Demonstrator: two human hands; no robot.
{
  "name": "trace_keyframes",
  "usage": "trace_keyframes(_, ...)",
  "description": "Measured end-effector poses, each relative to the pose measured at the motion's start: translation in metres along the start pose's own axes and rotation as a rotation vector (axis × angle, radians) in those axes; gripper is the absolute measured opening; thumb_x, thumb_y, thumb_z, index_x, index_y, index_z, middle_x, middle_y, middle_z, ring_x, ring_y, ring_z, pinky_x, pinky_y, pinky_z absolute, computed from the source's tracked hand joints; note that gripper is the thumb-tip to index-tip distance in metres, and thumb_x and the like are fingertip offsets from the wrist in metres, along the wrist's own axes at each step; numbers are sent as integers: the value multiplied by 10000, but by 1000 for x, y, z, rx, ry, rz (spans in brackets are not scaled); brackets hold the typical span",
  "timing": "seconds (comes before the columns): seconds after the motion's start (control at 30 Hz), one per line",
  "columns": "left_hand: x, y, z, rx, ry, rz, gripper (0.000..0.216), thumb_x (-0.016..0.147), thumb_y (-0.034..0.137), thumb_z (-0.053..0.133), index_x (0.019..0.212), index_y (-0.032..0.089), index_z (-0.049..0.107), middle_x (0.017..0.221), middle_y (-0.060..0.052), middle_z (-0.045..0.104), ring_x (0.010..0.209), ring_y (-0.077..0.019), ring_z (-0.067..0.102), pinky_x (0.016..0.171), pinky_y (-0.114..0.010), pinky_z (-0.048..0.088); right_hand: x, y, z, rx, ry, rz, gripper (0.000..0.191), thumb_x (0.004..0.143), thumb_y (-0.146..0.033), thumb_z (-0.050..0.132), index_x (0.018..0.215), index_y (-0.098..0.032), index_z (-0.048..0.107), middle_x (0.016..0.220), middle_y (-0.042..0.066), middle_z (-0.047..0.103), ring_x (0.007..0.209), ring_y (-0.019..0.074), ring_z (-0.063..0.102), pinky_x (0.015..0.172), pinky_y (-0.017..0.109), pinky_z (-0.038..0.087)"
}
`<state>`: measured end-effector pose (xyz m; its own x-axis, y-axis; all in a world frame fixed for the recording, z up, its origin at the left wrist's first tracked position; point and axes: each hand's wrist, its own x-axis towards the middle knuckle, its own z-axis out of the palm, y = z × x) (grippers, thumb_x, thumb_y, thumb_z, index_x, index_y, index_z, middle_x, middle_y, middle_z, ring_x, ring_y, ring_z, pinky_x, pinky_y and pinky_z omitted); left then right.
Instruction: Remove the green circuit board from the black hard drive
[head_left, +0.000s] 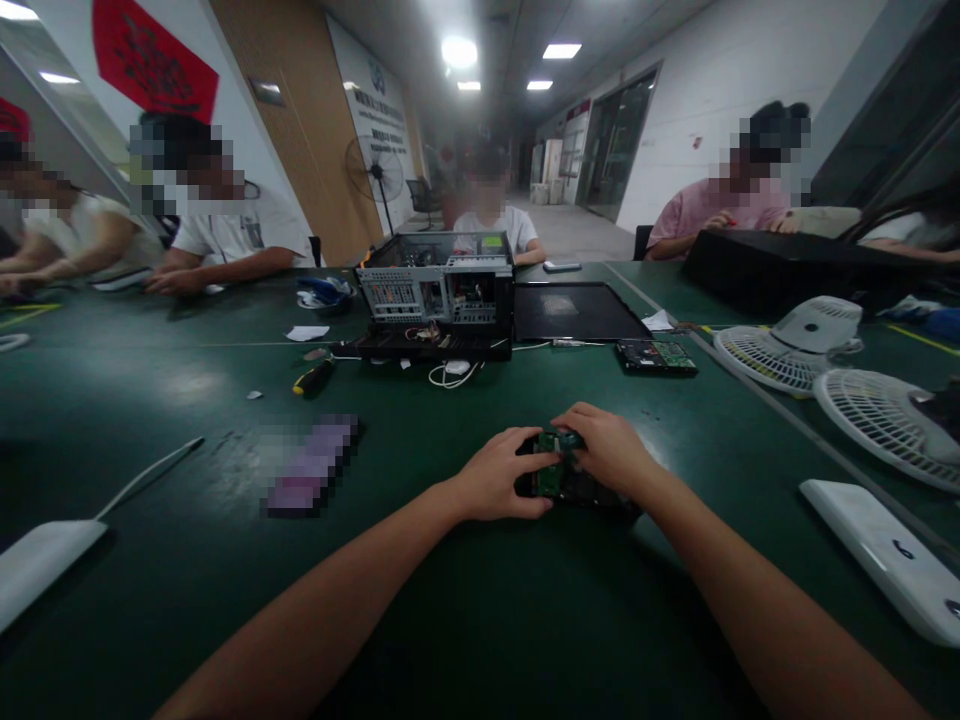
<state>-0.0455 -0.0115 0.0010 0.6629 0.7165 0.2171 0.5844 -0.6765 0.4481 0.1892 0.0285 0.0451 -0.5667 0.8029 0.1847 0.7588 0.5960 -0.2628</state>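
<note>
At five o'clock from centre, a flat, rectangular, black-cased drive (589, 490) with a green circuit board (549, 482) lies lengthwise ten-to-four, the left hand (501, 474) half-open, holding its edge, the right hand (609, 446) curled on top, its grip unclear.

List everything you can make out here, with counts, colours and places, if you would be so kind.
Table: one, green, filling the foreground.
Device: one, black and green, under the hands.
Hard drive: one, black and green, beyond the device.
Computer case: one, black and grey, open, mid-table.
Flat panel: one, black, right of the case.
Screwdriver: one, yellow and black, left of the case.
Phone-like thing: one, purple, blurred, left.
Oblong boxes: two, white, near left and right.
Desk fans: two, white, right.
Standing fan: one, dark, back left.
Wall decorations: two, red, upper left.
Other people: at least five, white or pink tops, around the table.
Left hand: one, bare, at the device's left.
Right hand: one, bare, on its right.
</note>
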Motion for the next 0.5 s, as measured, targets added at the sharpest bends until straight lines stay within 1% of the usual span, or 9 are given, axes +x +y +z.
trace_keyframes(0.1,0,2,2,12,21,-31,701,869,556,714,1505,365,492,1670,-93,291,1492,-398,329,1174,-627,340,-1,13,-3,58,150,130,473,805,-85,584,1251,-237,615,1156,78,647,1005,228,636,885,354,492)
trace_keyframes(0.17,0,3,2,9,19,-52,713,890,574,682,1530,362,452,1680,-97,271,1500,-397,320,1171,-626,345,-1,21,-4,85,219,206,440,784,-121,616,1215,-204,588,1128,94,617,1000,239,621,876,364,500)
trace_keyframes(0.23,0,4,1,-28,24,-67,817,869,612,692,1572,335,378,1676,-117,276,1503,-392,319,1182,-616,339,-2,25,-5,117,239,230,407,753,-139,637,1152,-180,576,1124,110,585,1008,248,607,866,369,508)
trace_keyframes(0.3,1,4,0,-107,71,-89,950,830,644,721,1602,280,303,1645,-148,329,1489,-377,347,1190,-587,349,-3,23,-5,157,237,192,364,754,-126,619,1111,-182,578,1129,112,568,1018,244,601,875,370,511)
trace_keyframes(0.33,1,3,-1,-155,120,-107,977,821,647,731,1601,252,294,1611,-162,378,1466,-365,386,1183,-566,370,-3,19,-6,180,236,152,341,774,-120,600,1107,-190,583,1132,106,567,1022,237,601,887,369,511)
trace_keyframes(0.37,1,2,-1,-198,183,-129,960,827,636,732,1588,231,311,1563,-168,437,1424,-348,442,1163,-543,402,-4,14,-6,206,232,98,323,802,-116,578,1114,-200,590,1133,98,571,1029,229,601,905,369,510)
trace_keyframes(0.43,2,1,-1,-257,328,-173,816,867,585,715,1523,213,403,1422,-153,559,1289,-306,563,1088,-491,478,-5,0,-5,260,205,-37,314,860,-114,542,1148,-221,603,1145,84,585,1062,216,600,950,366,503)
trace_keyframes(0.5,2,0,-1,-278,425,-191,599,910,534,681,1399,220,536,1258,-111,647,1130,-266,639,991,-440,529,-6,-13,-2,288,152,-144,320,889,-104,525,1166,-235,614,1174,79,595,1105,210,597,994,369,492)
